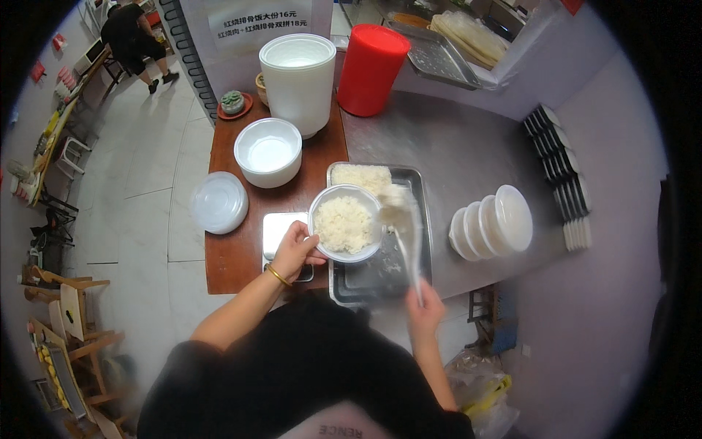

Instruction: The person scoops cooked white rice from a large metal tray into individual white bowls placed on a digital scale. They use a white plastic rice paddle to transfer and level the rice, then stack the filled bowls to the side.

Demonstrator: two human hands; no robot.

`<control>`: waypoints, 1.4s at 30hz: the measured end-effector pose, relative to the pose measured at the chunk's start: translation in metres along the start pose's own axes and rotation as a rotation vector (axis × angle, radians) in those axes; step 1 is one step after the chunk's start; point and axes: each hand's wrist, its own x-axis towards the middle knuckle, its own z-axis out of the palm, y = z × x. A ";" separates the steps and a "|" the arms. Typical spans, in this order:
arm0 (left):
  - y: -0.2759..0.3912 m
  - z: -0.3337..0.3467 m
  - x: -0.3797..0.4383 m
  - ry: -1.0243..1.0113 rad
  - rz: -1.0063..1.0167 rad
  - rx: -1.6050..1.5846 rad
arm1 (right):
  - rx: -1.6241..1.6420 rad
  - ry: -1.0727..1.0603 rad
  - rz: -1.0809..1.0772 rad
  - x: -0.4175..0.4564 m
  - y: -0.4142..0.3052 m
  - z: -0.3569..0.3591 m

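Note:
My left hand (299,249) holds a white plastic bowl (311,219) by its left rim. Cooked rice (344,225) heaps up inside it. The bowl is raised over the left part of a metal tray (359,285), partly above a small scale (282,228). In my right hand (426,307) is the handle of a long serving spoon (408,249), blurred by motion. Its head, apparently carrying rice, is at the bowl's right side. A block of rice (362,175) lies at the tray's far end, with loose grains scattered on the tray floor.
Stacked white bowls (299,93) and a single bowl (267,153) stand beyond the scale. Round lids (219,203) lie at the wooden table's left edge. Lidded bowls (488,225) stack on the steel counter (439,137), near a red cylinder (373,71). Another person (131,38) is far left.

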 end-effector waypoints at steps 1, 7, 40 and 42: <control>0.000 0.001 -0.002 -0.010 0.001 -0.015 | -0.077 -0.033 -0.056 0.001 -0.010 -0.001; 0.001 -0.010 -0.011 0.018 0.005 -0.053 | 0.057 -0.061 -0.088 -0.003 -0.009 0.016; 0.003 -0.153 -0.046 0.522 0.108 0.091 | 0.009 0.047 0.336 -0.009 0.047 0.007; 0.004 -0.153 -0.047 0.525 0.107 0.088 | -0.056 -0.015 0.280 0.001 0.036 -0.003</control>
